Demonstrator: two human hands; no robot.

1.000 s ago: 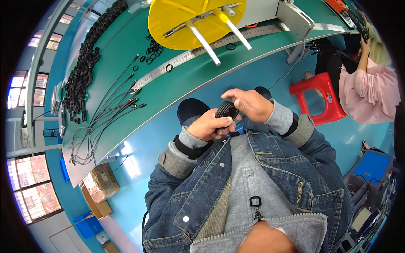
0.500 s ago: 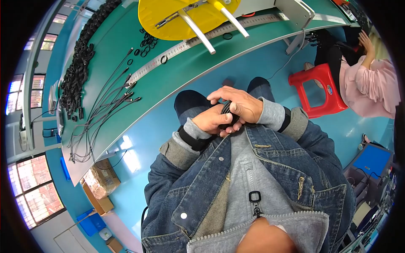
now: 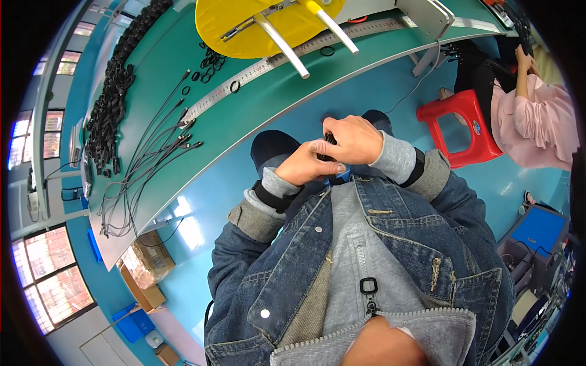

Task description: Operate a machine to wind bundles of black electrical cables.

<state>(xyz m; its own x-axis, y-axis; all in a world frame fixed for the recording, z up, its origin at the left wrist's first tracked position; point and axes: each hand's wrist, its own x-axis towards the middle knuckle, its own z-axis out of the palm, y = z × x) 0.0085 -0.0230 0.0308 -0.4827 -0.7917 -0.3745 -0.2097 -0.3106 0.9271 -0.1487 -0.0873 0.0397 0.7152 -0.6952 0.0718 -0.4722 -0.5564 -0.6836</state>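
Note:
Over my lap, my left hand (image 3: 304, 163) and my right hand (image 3: 355, 141) are closed around a coiled black cable (image 3: 329, 143). Only a dark sliver of the coil shows between the fingers; the rest is hidden. My right hand covers it from above with the fingers bent, while the left thumb and fingers press from the other side. On the green table (image 3: 256, 116) beyond lie several loose dark cables (image 3: 149, 165) with metal plugs. Small black rings (image 3: 210, 66) are scattered near a long steel ruler (image 3: 247, 76).
A yellow round-topped device (image 3: 244, 30) with two metal rods (image 3: 281, 46) overhangs the table edge. Bundled black cables (image 3: 110, 110) form a long heap at the left. To the right are a red stool (image 3: 458, 131) and a person in pink (image 3: 537, 119). Cardboard boxes (image 3: 146, 262) stand lower left.
My hands have shifted slightly up and closed further over the coil, which showed as a wider loop before. The right hand turned over it. The seated person's hand moved.

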